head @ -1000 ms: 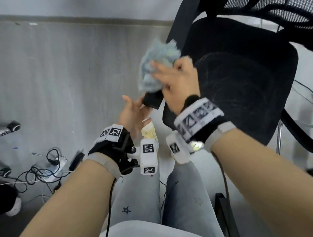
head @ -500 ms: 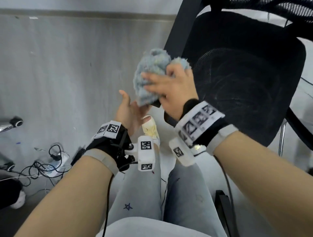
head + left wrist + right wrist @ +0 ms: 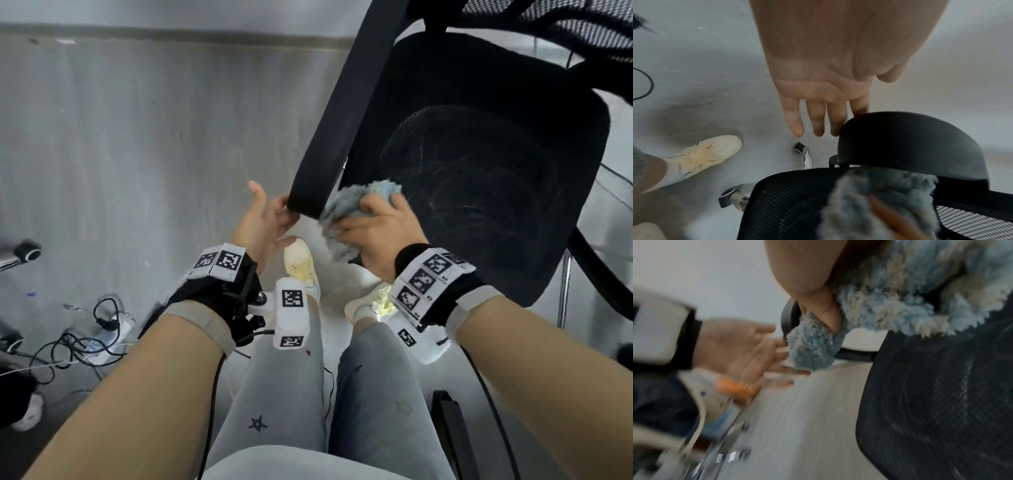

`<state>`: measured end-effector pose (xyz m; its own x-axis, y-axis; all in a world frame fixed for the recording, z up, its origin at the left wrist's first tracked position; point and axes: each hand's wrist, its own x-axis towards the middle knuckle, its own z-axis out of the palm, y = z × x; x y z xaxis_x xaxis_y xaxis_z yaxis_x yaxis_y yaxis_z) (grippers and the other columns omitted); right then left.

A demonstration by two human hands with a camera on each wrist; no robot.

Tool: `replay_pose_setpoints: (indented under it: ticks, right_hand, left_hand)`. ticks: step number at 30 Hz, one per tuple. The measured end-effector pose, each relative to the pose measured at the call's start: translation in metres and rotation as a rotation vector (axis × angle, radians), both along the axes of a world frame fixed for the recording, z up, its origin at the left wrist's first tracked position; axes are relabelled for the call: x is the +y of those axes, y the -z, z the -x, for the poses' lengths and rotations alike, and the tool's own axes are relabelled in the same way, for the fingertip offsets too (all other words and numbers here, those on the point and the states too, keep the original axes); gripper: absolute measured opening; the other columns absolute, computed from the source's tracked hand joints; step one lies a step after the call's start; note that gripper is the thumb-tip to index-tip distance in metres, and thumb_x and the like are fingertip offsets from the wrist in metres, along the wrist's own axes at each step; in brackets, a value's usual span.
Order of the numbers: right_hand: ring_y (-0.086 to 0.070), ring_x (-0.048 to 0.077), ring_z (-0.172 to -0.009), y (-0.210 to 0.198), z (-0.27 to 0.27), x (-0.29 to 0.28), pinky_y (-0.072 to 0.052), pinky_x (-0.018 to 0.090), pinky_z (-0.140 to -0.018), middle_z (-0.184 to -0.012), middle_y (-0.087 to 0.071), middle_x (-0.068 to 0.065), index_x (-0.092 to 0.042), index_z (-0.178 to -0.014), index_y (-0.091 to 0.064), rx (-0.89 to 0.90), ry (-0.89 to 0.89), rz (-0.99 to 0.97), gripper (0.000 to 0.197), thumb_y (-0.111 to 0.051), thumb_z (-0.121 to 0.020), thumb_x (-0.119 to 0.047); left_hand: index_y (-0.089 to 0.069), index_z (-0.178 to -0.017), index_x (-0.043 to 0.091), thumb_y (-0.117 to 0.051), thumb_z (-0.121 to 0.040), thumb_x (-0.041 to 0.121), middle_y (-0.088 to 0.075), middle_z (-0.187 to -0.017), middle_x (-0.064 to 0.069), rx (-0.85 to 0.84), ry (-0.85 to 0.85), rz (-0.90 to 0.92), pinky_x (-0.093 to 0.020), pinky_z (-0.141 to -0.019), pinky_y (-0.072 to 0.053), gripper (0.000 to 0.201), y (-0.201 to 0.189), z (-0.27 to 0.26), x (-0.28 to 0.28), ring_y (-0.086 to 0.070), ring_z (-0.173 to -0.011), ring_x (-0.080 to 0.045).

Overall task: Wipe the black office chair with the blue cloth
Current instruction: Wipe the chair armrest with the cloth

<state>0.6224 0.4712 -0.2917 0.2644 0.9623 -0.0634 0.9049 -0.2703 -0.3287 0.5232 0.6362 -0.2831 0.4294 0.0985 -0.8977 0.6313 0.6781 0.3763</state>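
Black mesh office chair [image 3: 479, 164] stands ahead; its padded armrest [image 3: 318, 171] runs away from the person. Fluffy blue cloth [image 3: 346, 209], bunched in the right hand [image 3: 380, 236], lies right of the armrest tip, against the seat edge. Left hand [image 3: 263, 222], fingers straight, touches the tip's left side.

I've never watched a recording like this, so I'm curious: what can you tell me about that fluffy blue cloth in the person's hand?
The fluffy blue cloth is a shaggy, long-piled rag, pale blue-grey, with some fibres looking beige in the right wrist view. It is bunched into a wad, not spread flat. The person's right hand grips it, fingers curled over the top. It is pressed against the near corner of the black mesh seat of the office chair, just below the end of the black padded armrest. The left hand reaches under that armrest, apart from the cloth.
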Motion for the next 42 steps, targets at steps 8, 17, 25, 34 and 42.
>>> replay_pose_setpoints:
  ticks: [8,17,25,34,42]
  right_hand:
    - [-0.041,0.020,-0.096,-0.063,-0.073,0.049,-0.041,0.042,-0.095,-0.103,-0.051,-0.022,-0.022,-0.116,-0.062,0.279,0.871,-0.313,0.044,-0.058,-0.074,-0.007]
    - [-0.039,0.020,-0.085,-0.042,-0.042,0.073,-0.043,0.042,-0.076,-0.126,-0.060,-0.012,-0.024,-0.114,-0.063,0.201,0.439,-0.096,0.043,-0.054,-0.077,-0.005]
    - [-0.044,0.029,-0.118,-0.061,-0.137,0.122,-0.043,0.042,-0.090,-0.135,-0.039,0.013,-0.029,-0.140,-0.028,0.150,0.721,0.280,0.048,-0.041,-0.094,-0.025]
    - [-0.041,0.029,-0.117,-0.047,-0.132,0.121,-0.042,0.034,-0.085,-0.154,-0.022,-0.004,-0.019,-0.142,-0.025,0.225,0.786,0.209,0.049,-0.039,-0.094,-0.021]
    - [-0.035,0.018,-0.106,-0.042,-0.039,0.056,-0.045,0.031,-0.085,-0.153,-0.018,-0.019,-0.030,-0.142,-0.027,0.462,0.504,0.010,0.060,-0.048,-0.087,-0.015]
  left_hand:
    - [-0.051,-0.128,0.018,-0.026,-0.097,0.043,-0.054,-0.125,0.005,-0.096,0.110,-0.281,-0.020,-0.100,-0.036,0.047,-0.014,-0.033,0.001,-0.052,-0.112,-0.004]
    - [-0.053,-0.115,0.014,-0.040,-0.096,0.013,-0.064,-0.098,0.005,-0.106,0.210,-0.380,-0.008,-0.072,-0.047,0.023,-0.019,-0.051,0.009,-0.064,-0.075,0.006]
    - [-0.061,-0.102,0.012,-0.034,-0.098,0.021,-0.069,-0.069,0.018,-0.132,0.281,-0.249,0.000,-0.048,-0.043,0.029,-0.014,-0.053,0.016,-0.062,-0.052,0.010]
    - [-0.057,-0.094,0.012,-0.032,-0.099,0.022,-0.068,-0.061,0.016,-0.116,0.330,-0.207,-0.001,-0.048,-0.041,0.027,-0.012,-0.050,0.020,-0.060,-0.048,0.012]
    - [-0.055,-0.096,0.018,-0.039,-0.097,0.017,-0.069,-0.057,0.018,-0.013,0.161,-0.367,-0.007,-0.059,-0.049,0.016,-0.013,-0.050,0.008,-0.064,-0.057,0.007]
